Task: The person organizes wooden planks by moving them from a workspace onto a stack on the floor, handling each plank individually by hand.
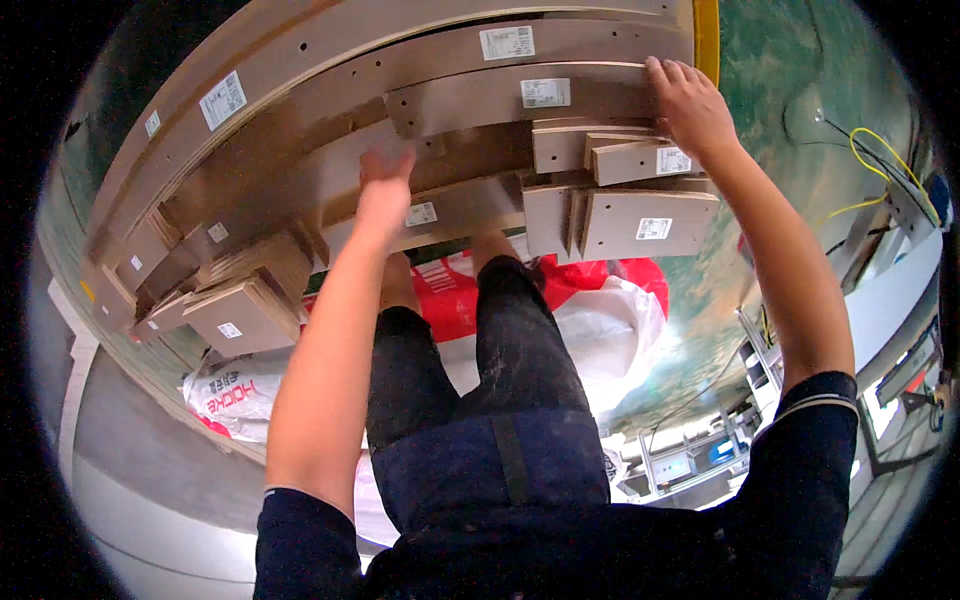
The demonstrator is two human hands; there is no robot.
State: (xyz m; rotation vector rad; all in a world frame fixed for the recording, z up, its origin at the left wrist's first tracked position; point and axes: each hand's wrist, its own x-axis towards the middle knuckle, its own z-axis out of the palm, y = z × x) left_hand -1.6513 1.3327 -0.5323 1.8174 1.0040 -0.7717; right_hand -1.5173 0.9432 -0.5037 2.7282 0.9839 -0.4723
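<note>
A pile of brown wooden boards with white stickers lies in front of me. My right hand [690, 105] rests flat, fingers spread, on the right end of a long drilled board [520, 98] near the top of the pile. My left hand [385, 195] reaches out over the middle of the pile, fingers together and slightly curled, above a lower board [450, 215]; I cannot tell whether it touches it. Short board pieces [640, 225] lie stacked below my right hand.
More short boards [240, 315] sit at the left end of the pile. Red and white plastic bags [600, 310] lie on the floor by my legs. A yellow strip [707, 35], yellow cables [875, 150] and white machinery [900, 300] are to the right.
</note>
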